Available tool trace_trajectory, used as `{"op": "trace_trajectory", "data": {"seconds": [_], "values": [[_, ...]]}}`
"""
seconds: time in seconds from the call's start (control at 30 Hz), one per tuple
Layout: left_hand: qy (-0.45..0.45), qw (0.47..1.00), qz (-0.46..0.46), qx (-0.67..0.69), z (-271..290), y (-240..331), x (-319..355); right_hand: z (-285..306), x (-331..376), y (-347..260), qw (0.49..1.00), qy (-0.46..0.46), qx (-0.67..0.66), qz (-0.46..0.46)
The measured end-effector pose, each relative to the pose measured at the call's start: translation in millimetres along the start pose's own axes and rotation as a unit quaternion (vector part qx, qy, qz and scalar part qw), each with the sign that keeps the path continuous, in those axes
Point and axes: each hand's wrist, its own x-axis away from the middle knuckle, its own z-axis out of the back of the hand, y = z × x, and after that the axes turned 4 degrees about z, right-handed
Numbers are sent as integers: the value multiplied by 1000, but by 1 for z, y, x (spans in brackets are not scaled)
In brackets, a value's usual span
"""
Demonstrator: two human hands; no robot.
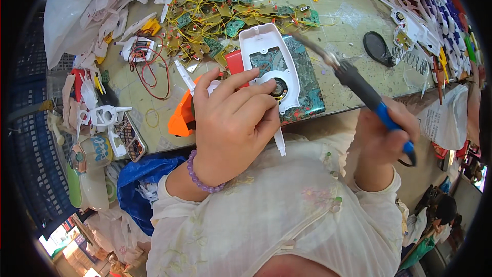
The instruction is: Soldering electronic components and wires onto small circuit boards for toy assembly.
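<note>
A white plastic housing (pixel 293 79), shaped like an open shell with a rectangular window, lies on a dark patterned pad (pixel 310 92) at the table's front. My left hand (pixel 238 113) holds it down with bent fingers. The fingertips touch a small round speaker (pixel 280 88) set in the housing; the thumb is mostly hidden. In my right hand (pixel 389 128) is a soldering iron (pixel 366 90) with a blue handle and black grip. Its blurred metal tip points up and left, apart from the housing. Beside my left hand sits an orange plastic part (pixel 182 115).
A heap of green circuit boards (pixel 215 18) with yellow wires lies at the back. To its left is a white part with red wires (pixel 141 48). On the right are a black oval lid (pixel 377 47), springs (pixel 414 60) and white shells (pixel 410 23). A phone (pixel 130 138) lies at the left edge.
</note>
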Motion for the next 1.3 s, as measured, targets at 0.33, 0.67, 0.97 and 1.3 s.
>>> {"op": "trace_trajectory", "data": {"seconds": [0.33,0.67,0.97,1.3], "values": [[4,1000,7,-9,-1,1,1,14,-15,-31,996,-54,59,47],[4,1000,8,-11,-1,2,1,14,-22,-25,990,-101,47,85],[8,1000,4,-13,-3,2,1,14,-24,-29,985,-128,63,93],[8,1000,9,-13,-4,3,2,9,-30,-39,973,-155,128,118]]}}
